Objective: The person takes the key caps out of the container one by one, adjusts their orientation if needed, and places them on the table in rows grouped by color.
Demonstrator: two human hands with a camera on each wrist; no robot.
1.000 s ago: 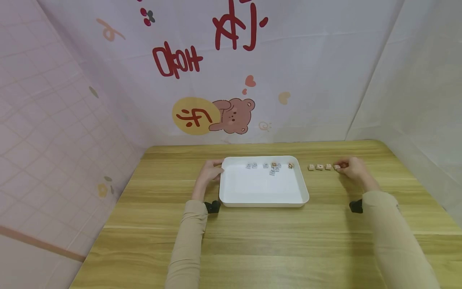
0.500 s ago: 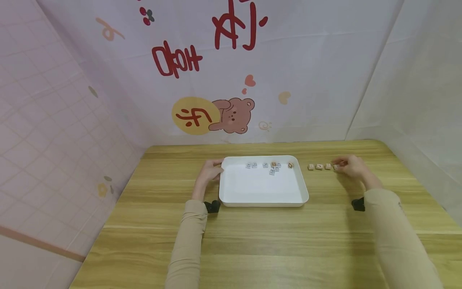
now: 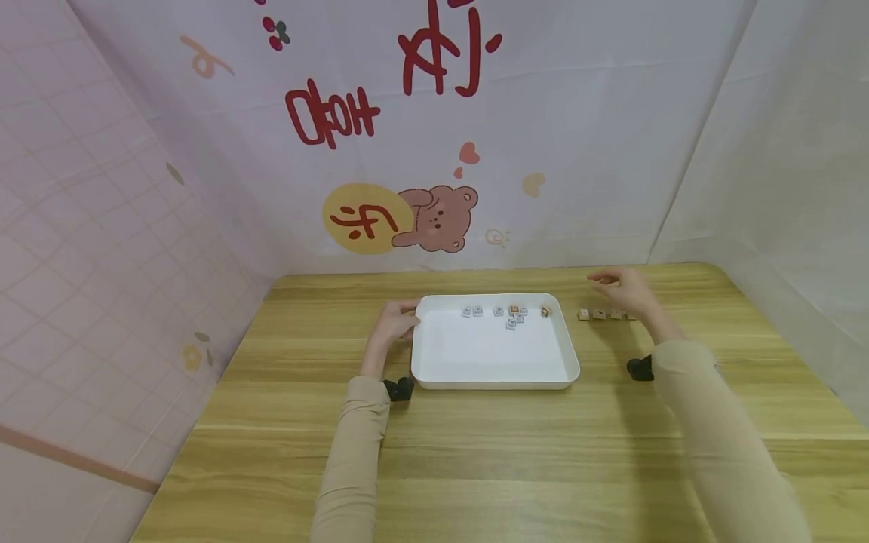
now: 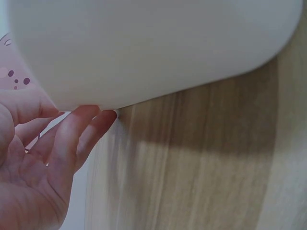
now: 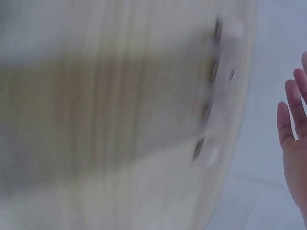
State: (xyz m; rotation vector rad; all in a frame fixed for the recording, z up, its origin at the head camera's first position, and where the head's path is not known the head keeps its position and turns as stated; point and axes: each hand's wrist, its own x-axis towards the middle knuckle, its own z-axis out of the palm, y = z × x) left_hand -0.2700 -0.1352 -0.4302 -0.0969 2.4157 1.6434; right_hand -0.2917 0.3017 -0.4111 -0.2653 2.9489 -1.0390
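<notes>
A shallow white tray (image 3: 489, 354) lies on the table, with several small pale square pieces (image 3: 498, 311) and a few orange-brown ones (image 3: 546, 310) near its far side. My left hand (image 3: 392, 323) holds the tray by its left side; the left wrist view shows fingertips (image 4: 108, 116) against the lower part of its outer wall. To the right of the tray, several small square pieces (image 3: 600, 314) stand in a row on the table. My right hand (image 3: 627, 292) hovers over that row, fingers extended and apart from it, and nothing shows in the hand.
The wooden table (image 3: 495, 460) backs onto a printed white cloth wall (image 3: 577, 136) with a bear picture (image 3: 441, 219). More cloth hangs at the left (image 3: 102, 226) and right (image 3: 801, 188). A black wrist camera (image 3: 640, 369) sits on my right wrist.
My right hand has left the rightmost piece of the row and moved up and to the left, its fingers spreading. That piece stays in the row. My left hand and the tray stay put.
</notes>
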